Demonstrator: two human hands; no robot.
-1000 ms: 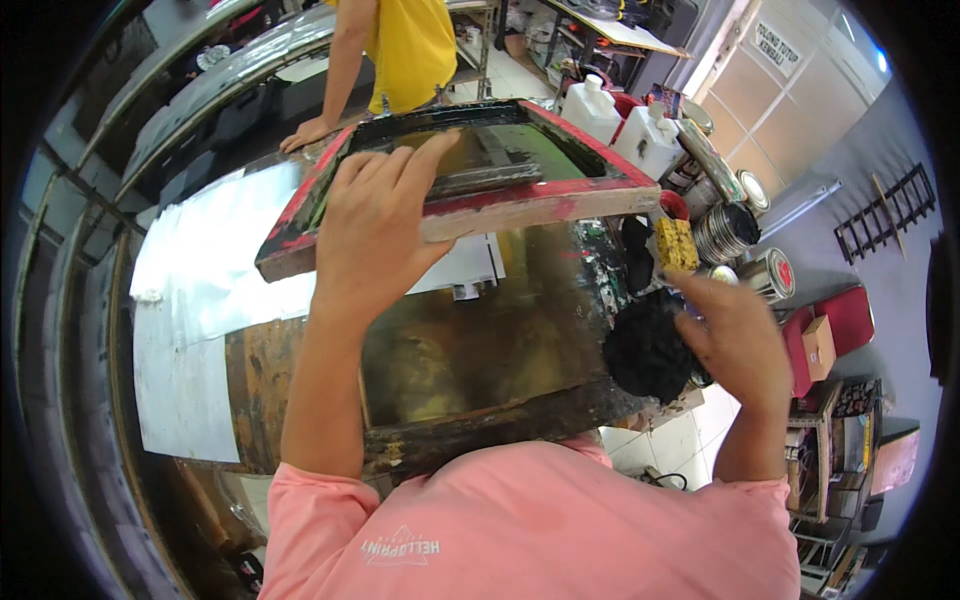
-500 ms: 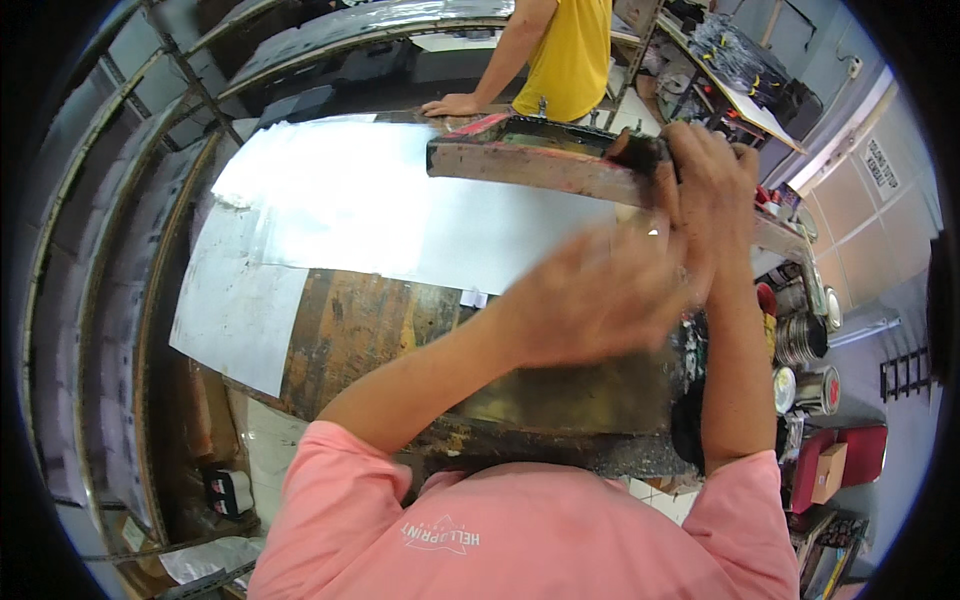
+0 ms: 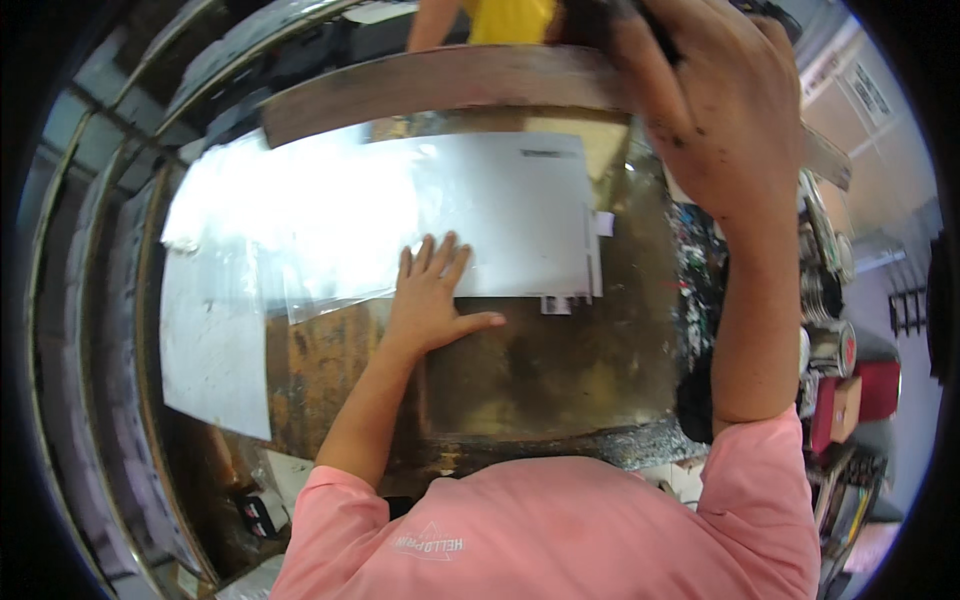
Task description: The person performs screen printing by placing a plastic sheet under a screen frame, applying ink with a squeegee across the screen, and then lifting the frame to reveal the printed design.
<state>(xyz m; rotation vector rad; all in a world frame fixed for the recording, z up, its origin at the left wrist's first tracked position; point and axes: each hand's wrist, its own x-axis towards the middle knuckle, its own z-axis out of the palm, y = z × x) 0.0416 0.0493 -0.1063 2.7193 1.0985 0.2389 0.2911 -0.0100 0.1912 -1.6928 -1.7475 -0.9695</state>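
Note:
My left hand (image 3: 428,300) lies flat with fingers spread on the lower edge of a white sheet (image 3: 510,205) in clear film. The sheet bears a small dark print near its far right corner. At the upper right, my right hand (image 3: 725,130) is closed around the right end of a wooden screen-printing frame (image 3: 440,85), which is raised and tilted above the sheet. A dark object by my right fingers is blurred and partly cut off. Small pale tabs (image 3: 556,305) sit at the sheet's near edge and right side.
The worktable (image 3: 550,380) is stained with ink. Another white sheet (image 3: 215,340) lies at its left. Metal rack shelves (image 3: 130,330) stand along the left side. Cans (image 3: 830,347) and a red chair (image 3: 878,390) are at the right. A person in yellow (image 3: 510,20) stands beyond the table.
My right hand has lifted the frame up and nearer, uncovering the printed sheet. My left hand has moved from beside the right hand down to the left, onto the sheet.

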